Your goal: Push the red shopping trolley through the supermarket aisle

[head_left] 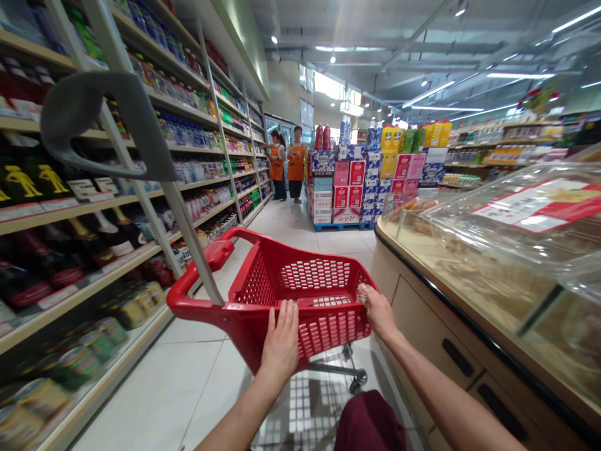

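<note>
Nearest, low between the forearms, maroon clothing [370, 423]. Just ahead, pressing flat with the left hand [282, 335] against the near side of the red cart [253, 332], fingers straight, reaching the rim, not wrapped round it; gripping with the right hand [378, 313] at the basket's right-hand corner, curled over the rim and closed on the plastic. Directly before and between both hands, turned side-on in the aisle: same cart, with a caster [359, 379] low to the left of the right hand and a gray handle [150, 134] high left of the left hand. Done, by the look of it: getting both hands onto the cart. Left, as a judgement: completing the handling and letting go; amount remaining, impossible to tell. Just right of the right hand, a wooden counter [422, 313] with clear plastic boxes [516, 250]; left of the left hand, stocked shelves [94, 205]. Beyond the grip, stacked cartons [347, 188], then two people in orange vests [295, 164].
</note>
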A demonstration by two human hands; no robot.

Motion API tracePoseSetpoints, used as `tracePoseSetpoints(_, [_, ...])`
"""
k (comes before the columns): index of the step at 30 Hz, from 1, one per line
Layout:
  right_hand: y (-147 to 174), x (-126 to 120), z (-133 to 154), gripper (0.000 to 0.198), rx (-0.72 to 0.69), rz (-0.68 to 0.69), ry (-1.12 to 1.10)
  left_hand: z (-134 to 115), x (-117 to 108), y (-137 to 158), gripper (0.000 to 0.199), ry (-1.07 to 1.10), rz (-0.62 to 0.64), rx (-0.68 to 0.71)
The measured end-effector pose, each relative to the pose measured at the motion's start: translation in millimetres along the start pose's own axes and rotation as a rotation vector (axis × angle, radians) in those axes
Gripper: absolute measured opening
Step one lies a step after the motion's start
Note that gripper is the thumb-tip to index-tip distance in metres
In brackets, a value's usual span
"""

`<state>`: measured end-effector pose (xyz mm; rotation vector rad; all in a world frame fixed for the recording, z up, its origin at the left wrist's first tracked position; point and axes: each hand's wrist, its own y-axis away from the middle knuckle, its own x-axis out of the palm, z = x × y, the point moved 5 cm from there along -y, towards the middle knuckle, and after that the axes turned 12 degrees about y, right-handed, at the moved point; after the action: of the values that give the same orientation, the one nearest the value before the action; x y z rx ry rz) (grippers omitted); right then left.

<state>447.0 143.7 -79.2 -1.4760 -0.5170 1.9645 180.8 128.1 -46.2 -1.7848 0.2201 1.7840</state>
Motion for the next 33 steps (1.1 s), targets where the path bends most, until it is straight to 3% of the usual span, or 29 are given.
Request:
tracePoseSetpoints(3, [17,1,-12,0.044,-0.066,0.028,0.033,-2,0,0,0.06,0.007,0.011,-0.002])
tracePoseSetpoints(5, [26,3,-4,0.045,-0.038,-0.007,0.08,-4,0,-1,0.061,0.016,0.012,-0.005])
tracePoseSetpoints(8, [33,9,40,0.045,-0.047,-0.062,0.08,-5,0,-3,0.061,0.024,0.006,-0.031])
tracePoseSetpoints(11, [33,13,80,0.046,-0.276,-0.034,0.015,-5,-1,-3,0.059,0.029,0.008,-0.025])
tracePoseSetpoints(12, [31,13,79,0.046,-0.318,-0.014,0.012,-4,-1,-3,0.059,0.03,0.009,-0.011])
tracePoseSetpoints(14, [26,8,54,0.045,-0.27,0.023,0.052,-4,-2,-2,0.058,0.028,0.014,0.017])
tracePoseSetpoints(17, [20,0,2,0.044,0.052,0.045,0.172,-5,-2,-2,0.059,0.024,0.015,0.022])
tracePoseSetpoints(19, [21,-1,-2,0.043,0.127,0.041,0.197,-6,-1,-2,0.06,0.019,0.009,0.008])
tracePoseSetpoints(24, [28,6,45,0.045,-0.229,0.036,0.111,-4,-1,-1,0.06,-0.015,-0.035,0.016])
tracePoseSetpoints(25, [27,5,42,0.044,-0.222,0.044,0.127,-4,-1,0,0.06,-0.019,-0.046,0.029])
tracePoseSetpoints(29, [24,0,11,0.041,0.067,0.058,0.247,-5,1,2,0.061,-0.02,-0.078,0.048])
tracePoseSetpoints(31, [26,1,20,0.044,0.005,0.054,0.228,-5,2,2,0.061,-0.019,-0.084,0.037])
tracePoseSetpoints(33, [30,4,40,0.047,-0.198,0.06,0.164,-4,3,3,0.061,-0.021,-0.091,0.039])
